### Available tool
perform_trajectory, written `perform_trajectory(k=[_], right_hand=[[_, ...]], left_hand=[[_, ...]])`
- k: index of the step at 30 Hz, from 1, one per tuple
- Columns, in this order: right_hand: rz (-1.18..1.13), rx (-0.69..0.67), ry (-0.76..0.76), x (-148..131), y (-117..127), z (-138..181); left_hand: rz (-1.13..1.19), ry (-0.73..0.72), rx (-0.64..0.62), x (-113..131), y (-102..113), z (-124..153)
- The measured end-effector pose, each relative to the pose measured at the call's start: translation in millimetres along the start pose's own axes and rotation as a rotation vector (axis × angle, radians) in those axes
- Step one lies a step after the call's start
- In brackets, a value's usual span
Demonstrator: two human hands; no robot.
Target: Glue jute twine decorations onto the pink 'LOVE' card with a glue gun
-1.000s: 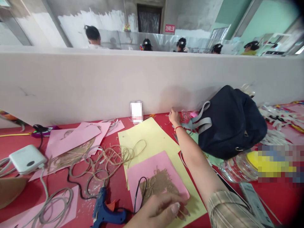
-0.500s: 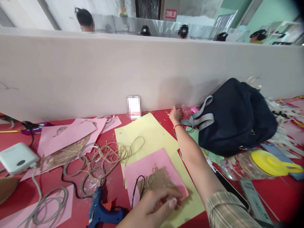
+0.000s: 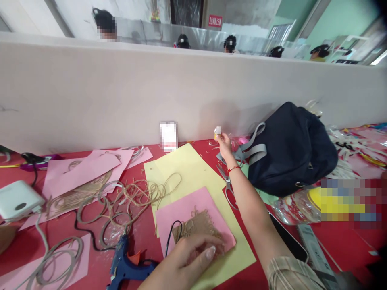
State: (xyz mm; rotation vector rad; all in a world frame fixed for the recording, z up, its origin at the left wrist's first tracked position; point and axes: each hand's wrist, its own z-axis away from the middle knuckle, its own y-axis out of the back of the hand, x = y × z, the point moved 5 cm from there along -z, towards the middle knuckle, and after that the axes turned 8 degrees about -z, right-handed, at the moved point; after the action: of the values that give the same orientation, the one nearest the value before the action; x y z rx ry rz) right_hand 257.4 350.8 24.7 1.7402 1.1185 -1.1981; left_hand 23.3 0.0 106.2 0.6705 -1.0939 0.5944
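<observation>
My left hand (image 3: 193, 257) rests over a brown burlap piece (image 3: 198, 226) with frayed edges and a small twine bow. Its fingers are loosely bent, the thumb stands apart, and I see nothing held. The burlap lies on a pink sheet (image 3: 169, 207), which is on a larger yellow sheet (image 3: 187, 165). Farther off, near the white partition, my right hand (image 3: 224, 146) pinches a small white and yellow object (image 3: 217, 133); its kind is unclear. Grey-handled scissors (image 3: 229, 187) lie beside my right forearm, partly hidden by it.
A blue glue gun (image 3: 122, 257), tangled twine (image 3: 142, 195) and a white power bank (image 3: 19, 199) are at left. A dark blue backpack (image 3: 290, 149), a clear bottle (image 3: 287, 207) and a metal ruler (image 3: 316, 253) are at right. The partition (image 3: 121, 92) crosses the back.
My right hand has risen from the table by the partition, now with the small white and yellow object in its fingers. The scissors have come into view. My left hand stays over the burlap.
</observation>
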Motion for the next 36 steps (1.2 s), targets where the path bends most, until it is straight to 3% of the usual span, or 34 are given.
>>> perform_trajectory(k=[7,27,36], right_hand=[[-0.151,-0.035,0.063,-18,-2,12],[-0.301,-0.037,0.079,-17,10,16],[-0.412,-0.178,0.008,-29,14,24]], left_hand=[[-0.015,-0.017,0.016,-3,1,9],[-0.031,0.004,-0.04,5,-4,13],[-0.063,0.041,-0.062,6,-6,15]])
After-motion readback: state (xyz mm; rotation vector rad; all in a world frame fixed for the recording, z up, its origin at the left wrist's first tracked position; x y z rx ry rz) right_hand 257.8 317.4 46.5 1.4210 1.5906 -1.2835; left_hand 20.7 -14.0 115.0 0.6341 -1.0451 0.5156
